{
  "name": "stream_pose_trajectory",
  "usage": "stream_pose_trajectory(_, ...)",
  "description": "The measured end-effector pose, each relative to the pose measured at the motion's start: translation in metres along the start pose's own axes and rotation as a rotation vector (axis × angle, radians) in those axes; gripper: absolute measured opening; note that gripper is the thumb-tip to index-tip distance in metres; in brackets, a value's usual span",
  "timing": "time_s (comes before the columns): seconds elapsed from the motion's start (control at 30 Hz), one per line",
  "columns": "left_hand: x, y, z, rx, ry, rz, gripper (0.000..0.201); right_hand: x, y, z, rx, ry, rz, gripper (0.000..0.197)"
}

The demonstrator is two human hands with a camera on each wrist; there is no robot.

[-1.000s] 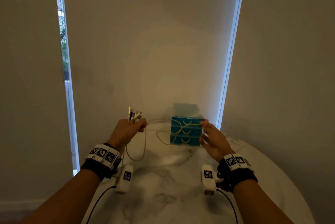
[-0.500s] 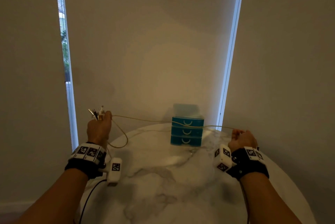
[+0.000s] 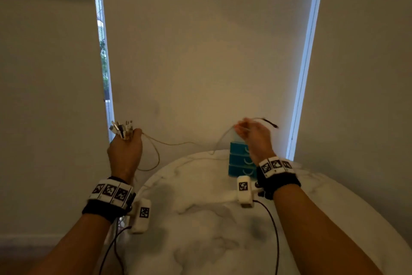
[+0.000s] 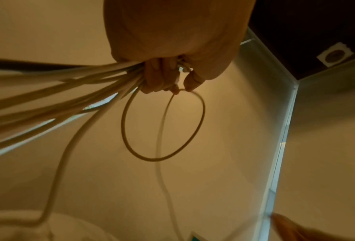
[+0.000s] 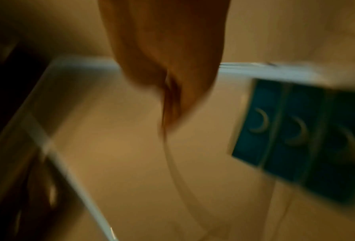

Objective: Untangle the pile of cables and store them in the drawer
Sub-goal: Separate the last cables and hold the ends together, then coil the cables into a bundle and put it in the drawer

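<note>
My left hand (image 3: 126, 150) is raised left of the table and grips a bundle of cables (image 3: 122, 128), their plugs sticking up above the fist. In the left wrist view the cable strands (image 4: 59, 97) fan out from the curled fingers and one forms a loop (image 4: 162, 127). A thin cable (image 3: 174, 143) sags from that hand across to my right hand (image 3: 253, 135), which pinches it in front of the teal drawer unit (image 3: 237, 160). The cable's dark plug end (image 3: 270, 123) sticks out to the right. The right wrist view is blurred.
The round white marble table (image 3: 200, 230) fills the lower middle, and the three-drawer unit stands at its far edge with all drawers closed. Beige blinds and a wall are behind, with bright window gaps at left and right. Wrist camera leads hang over the table.
My right hand has moved up and inward from the far right to in front of the drawer unit. The cable, taut before, now sags. The left hand has stayed about where it was.
</note>
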State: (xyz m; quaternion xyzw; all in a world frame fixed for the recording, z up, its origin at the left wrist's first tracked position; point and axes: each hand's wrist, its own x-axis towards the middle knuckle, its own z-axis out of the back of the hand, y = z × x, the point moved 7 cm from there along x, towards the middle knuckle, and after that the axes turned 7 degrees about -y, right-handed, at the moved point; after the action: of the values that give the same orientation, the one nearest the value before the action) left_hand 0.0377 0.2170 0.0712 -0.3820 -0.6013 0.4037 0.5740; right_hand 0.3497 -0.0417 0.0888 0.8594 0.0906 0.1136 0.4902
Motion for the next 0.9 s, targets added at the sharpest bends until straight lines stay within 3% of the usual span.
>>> stream_pose_trajectory(0.07,0.01,0.006,0.017,0.059,-0.051,0.004,0.043,-0.028,-0.036,-0.05,-0.393,0.44,-0.215,0.021)
stream_pose_trajectory(0.1,0.013,0.008,0.026,0.072,-0.077,0.007,0.047,-0.036,-0.051,-0.058,-0.54,0.568,-0.279,0.017)
stream_pose_trajectory(0.17,0.019,0.008,0.037,0.091,-0.086,-0.013,0.046,-0.052,-0.071,-0.062,-0.62,0.682,-0.348,0.024)
stream_pose_trajectory(0.23,0.018,0.007,0.037,0.144,-0.026,-0.06,0.047,-0.066,-0.085,-0.064,-0.559,0.745,-0.348,0.032)
stream_pose_trajectory(0.33,0.006,0.003,0.022,0.189,0.127,-0.088,0.056,-0.08,-0.104,-0.054,-0.462,0.701,-0.297,0.032)
stream_pose_trajectory(0.47,-0.035,-0.004,-0.027,0.256,0.443,-0.132,0.048,-0.086,-0.111,-0.039,-0.308,0.542,-0.172,0.031)
stream_pose_trajectory(0.6,-0.081,0.003,-0.085,0.355,0.735,-0.217,0.038,-0.101,-0.108,-0.027,-0.28,0.485,-0.054,0.048)
stream_pose_trajectory(0.77,-0.132,0.013,-0.13,0.563,0.903,-0.288,0.04,-0.103,-0.07,-0.012,-0.395,0.398,0.264,0.05)
stream_pose_trajectory(0.9,-0.156,0.01,-0.147,0.614,0.943,-0.36,0.023,-0.108,-0.067,-0.026,-0.607,0.56,0.334,0.047)
